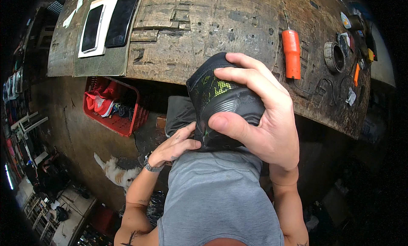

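Note:
A black sneaker (212,102) with yellow-green mesh is held up close in front of my body, at the table's near edge. My right hand (265,114) wraps over it from the right, thumb on the near side and fingers across the far side. Against the sneaker's lower left side rests my left hand (176,146), its fingertips partly hidden behind it. The sneaker's underside does not show.
The worn wooden table (229,25) spans the far side. On it lie two dark phones, one of them (123,20) larger, an orange corded tool (291,55) and a tape roll (334,57). A red basket (135,112) stands below left; a dog (117,171) lies on the floor.

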Demonstrator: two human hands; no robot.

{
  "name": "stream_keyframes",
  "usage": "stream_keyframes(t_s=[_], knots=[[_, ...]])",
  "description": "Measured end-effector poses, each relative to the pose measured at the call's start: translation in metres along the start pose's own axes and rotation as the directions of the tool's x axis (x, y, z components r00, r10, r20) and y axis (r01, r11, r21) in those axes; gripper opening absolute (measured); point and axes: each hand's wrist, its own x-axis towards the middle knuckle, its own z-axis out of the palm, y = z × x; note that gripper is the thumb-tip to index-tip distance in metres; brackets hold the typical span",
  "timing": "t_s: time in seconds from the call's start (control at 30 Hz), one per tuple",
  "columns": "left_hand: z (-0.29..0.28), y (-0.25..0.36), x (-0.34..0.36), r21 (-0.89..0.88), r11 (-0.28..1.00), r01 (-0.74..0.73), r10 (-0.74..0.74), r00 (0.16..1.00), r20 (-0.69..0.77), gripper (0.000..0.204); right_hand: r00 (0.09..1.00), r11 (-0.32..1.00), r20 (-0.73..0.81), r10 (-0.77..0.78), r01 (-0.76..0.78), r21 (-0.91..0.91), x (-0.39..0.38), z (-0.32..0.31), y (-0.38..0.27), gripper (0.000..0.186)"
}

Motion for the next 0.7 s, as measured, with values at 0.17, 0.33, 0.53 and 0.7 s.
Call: stream_keyframes(t_s=[0.17,0.33,0.53,0.7], knots=[[0.0,0.01,0.001,-0.011,0.997,0.073,-0.073,0.997,-0.006,0.071,0.999,0.999,-0.014,-0.029,0.029,-0.046,0.003,0.006,0.001,0.064],[0.001,0.018,0.001,0.097,0.986,0.136,-0.13,0.989,-0.066,0.062,0.998,0.996,-0.042,-0.046,0.043,-0.075,0.001,0.01,0.001,0.065],[-0.001,0.016,0.001,0.14,0.985,0.103,-0.091,0.991,-0.095,0.058,0.996,0.994,-0.051,-0.07,0.066,-0.086,0.0,0.012,0.002,0.065],[-0.004,0.006,0.003,0.22,0.973,0.073,-0.048,0.992,-0.118,0.051,0.996,0.992,-0.053,-0.076,0.071,-0.103,-0.001,0.013,0.002,0.065]])
